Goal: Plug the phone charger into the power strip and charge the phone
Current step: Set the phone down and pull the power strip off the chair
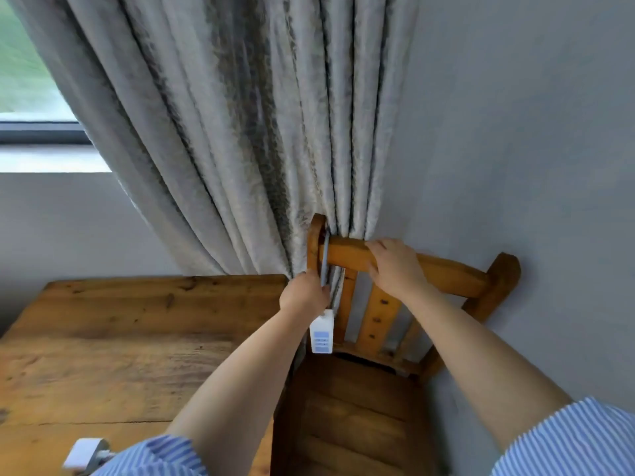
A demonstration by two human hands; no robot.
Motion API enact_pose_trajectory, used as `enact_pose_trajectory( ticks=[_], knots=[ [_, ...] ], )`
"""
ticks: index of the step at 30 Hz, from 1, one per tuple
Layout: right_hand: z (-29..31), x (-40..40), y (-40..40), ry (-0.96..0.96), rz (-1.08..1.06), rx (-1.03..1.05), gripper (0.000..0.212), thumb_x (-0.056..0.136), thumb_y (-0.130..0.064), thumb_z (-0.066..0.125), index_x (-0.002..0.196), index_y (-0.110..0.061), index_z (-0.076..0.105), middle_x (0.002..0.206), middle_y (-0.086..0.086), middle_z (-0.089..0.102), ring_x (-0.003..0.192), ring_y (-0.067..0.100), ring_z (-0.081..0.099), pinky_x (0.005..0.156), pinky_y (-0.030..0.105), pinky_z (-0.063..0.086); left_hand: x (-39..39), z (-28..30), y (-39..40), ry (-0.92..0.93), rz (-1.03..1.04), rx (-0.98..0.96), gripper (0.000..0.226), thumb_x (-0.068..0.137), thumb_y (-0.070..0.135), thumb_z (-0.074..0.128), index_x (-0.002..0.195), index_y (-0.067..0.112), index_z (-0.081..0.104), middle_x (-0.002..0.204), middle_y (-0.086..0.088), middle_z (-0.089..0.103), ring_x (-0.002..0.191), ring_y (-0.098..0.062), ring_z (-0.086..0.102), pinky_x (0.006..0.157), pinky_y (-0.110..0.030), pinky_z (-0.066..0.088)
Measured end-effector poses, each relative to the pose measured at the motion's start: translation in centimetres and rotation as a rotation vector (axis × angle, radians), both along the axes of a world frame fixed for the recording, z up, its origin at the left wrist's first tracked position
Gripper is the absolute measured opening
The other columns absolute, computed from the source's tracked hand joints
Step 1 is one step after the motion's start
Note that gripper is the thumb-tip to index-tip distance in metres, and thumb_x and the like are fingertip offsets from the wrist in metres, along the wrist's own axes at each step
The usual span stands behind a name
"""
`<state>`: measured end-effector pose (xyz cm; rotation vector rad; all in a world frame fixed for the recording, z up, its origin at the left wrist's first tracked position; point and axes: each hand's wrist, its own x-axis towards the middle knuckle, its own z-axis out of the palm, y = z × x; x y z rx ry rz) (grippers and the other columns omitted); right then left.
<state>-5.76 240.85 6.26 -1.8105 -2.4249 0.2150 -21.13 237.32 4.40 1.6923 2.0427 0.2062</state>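
While the power strip hangs off the chair: both hands work at the top rail, and I take the chair as my landmark for everything else.
Chair [405, 261]: wooden, backed against the grey wall, its seat bare as far as I can see.
Power strip [322, 333]: white with bluish socket faces, dangling upright just in front of the chair's left slats, below the top rail; no plug sits in the sockets that show.
Cord [324, 259]: grey, running up from the strip and over the top rail beside the chair's left post, which looks to be what keeps the strip hanging.
Left hand [304, 292]: at the chair's left post just above the strip, fingers closed around the cord; I judge it steadies or frees the cord there.
Right hand [395, 266]: laid over the top rail, right of the cord, fingers curled down on the wood, likely bracing the chair.
Curtain [240, 132]: grey folds falling behind the chair's left post, partly bunched against it.
Table [137, 338]: wooden, standing left of the chair, touching or nearly so.
Charger [86, 453]: a blurred white block at the table's near edge, well away from the chair; I think it is the charger but cannot be sure.
Phone: not in sight.
Containers: none visible; nothing here holds anything.
Task stage: early, by my reading, with the strip not yet laid down and nothing plugged.
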Motion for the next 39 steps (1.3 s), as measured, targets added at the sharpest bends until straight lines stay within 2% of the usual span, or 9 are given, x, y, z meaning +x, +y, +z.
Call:
enact_pose_trajectory(
  ticks=[3, 6, 11, 20, 25, 28, 34, 36, 39],
  knots=[
    [-2.0, 0.7, 1.4, 0.05, 0.028, 0.043, 0.045, 0.091, -0.01, 0.043, 0.135, -0.011, 0.034, 0.138, 0.014, 0.045, 0.123, 0.03, 0.041, 0.102, 0.04, 0.032, 1.2, -1.1, 1.8, -0.077, 0.092, -0.009, 0.033, 0.096, 0.025, 0.039, 0.121, 0.004, 0.044, 0.116, -0.019, 0.061, 0.103, -0.034, 0.059, 0.08, -0.041, 0.051],
    [-3.4, 0.7, 1.7, 0.15, 0.029, 0.208, 0.048, 0.079, 0.008, 0.055, 0.125, -0.003, 0.049, 0.12, 0.022, 0.059, 0.109, 0.036, 0.055, 0.096, 0.044, 0.041, 1.7, -2.1, 2.6, -0.109, 0.154, 0.002, 0.032, 0.098, 0.026, 0.034, 0.118, 0.005, 0.047, 0.113, -0.019, 0.063, 0.099, -0.035, 0.061, 0.076, -0.039, 0.051],
    [-4.0, 0.7, 2.0, 0.124, 0.031, 0.371, 0.053, 0.056, 0.015, 0.07, 0.106, 0.001, 0.062, 0.094, 0.023, 0.07, 0.085, 0.037, 0.067, 0.078, 0.047, 0.054, 1.7, -3.0, 3.0, 0.072, 0.124, 0.086, 0.029, 0.098, 0.027, 0.033, 0.106, 0.007, 0.051, 0.097, -0.015, 0.068, 0.083, -0.034, 0.064, 0.056, -0.035, 0.042],
    [-4.0, 0.7, 1.9, 0.132, 0.011, 0.327, 0.053, 0.057, 0.011, 0.069, 0.108, 0.0, 0.061, 0.095, 0.024, 0.069, 0.087, 0.037, 0.066, 0.081, 0.046, 0.053, -0.1, 1.2, 3.3, 0.143, 0.009, 0.346, 0.03, 0.097, 0.027, 0.037, 0.093, 0.003, 0.054, 0.068, -0.01, 0.058, 0.059, -0.026, 0.049, 0.044, -0.028, 0.029],
    [-4.6, 1.1, 1.6, 0.113, 0.019, 0.307, 0.053, 0.061, 0.01, 0.069, 0.112, 0.0, 0.058, 0.1, 0.024, 0.068, 0.092, 0.038, 0.065, 0.084, 0.047, 0.051, -0.5, 4.0, 4.6, 0.065, 0.103, 0.45, 0.029, 0.096, 0.024, 0.037, 0.075, 0.007, 0.048, 0.056, -0.002, 0.044, 0.059, -0.028, 0.048, 0.047, -0.029, 0.03],
    [-4.5, 1.1, 1.8, 0.097, 0.026, 0.307, 0.055, 0.063, 0.008, 0.068, 0.116, -0.001, 0.056, 0.103, 0.023, 0.067, 0.096, 0.038, 0.063, 0.087, 0.047, 0.05, -1.6, 5.3, 4.9, 0.031, 0.162, 0.484, 0.034, 0.097, 0.024, 0.034, 0.081, 0.002, 0.054, 0.061, -0.008, 0.051, 0.062, -0.028, 0.049, 0.052, -0.032, 0.035],
    [-4.2, 0.6, 1.4, 0.037, 0.005, 0.23, 0.055, 0.079, -0.002, 0.053, 0.132, -0.004, 0.038, 0.131, 0.022, 0.048, 0.122, 0.035, 0.042, 0.106, 0.047, 0.03, -3.9, 6.7, 3.1, 0.12, 0.029, 0.423, 0.032, 0.098, 0.027, 0.032, 0.075, 0.008, 0.044, 0.054, -0.001, 0.042, 0.057, -0.025, 0.043, 0.041, -0.026, 0.024],
    [-3.7, -0.1, 0.7, 0.031, -0.018, 0.232, 0.051, 0.076, -0.002, 0.058, 0.125, -0.001, 0.046, 0.128, 0.024, 0.051, 0.118, 0.038, 0.046, 0.102, 0.051, 0.034, -4.9, 7.0, 2.3, 0.147, -0.031, 0.412, 0.032, 0.098, 0.028, 0.033, 0.075, 0.008, 0.045, 0.055, -0.002, 0.044, 0.053, -0.024, 0.043, 0.041, -0.025, 0.024],
    [-3.0, -2.7, -1.2, 0.117, 0.071, 0.317, 0.037, 0.065, 0.005, 0.069, 0.101, 0.003, 0.063, 0.103, 0.027, 0.066, 0.093, 0.042, 0.061, 0.078, 0.048, 0.051, -7.1, 7.3, 0.4, 0.159, -0.118, 0.379, 0.03, 0.098, 0.024, 0.034, 0.081, 0.008, 0.052, 0.056, 0.0, 0.045, 0.06, -0.024, 0.045, 0.044, -0.025, 0.025]
  ],
)
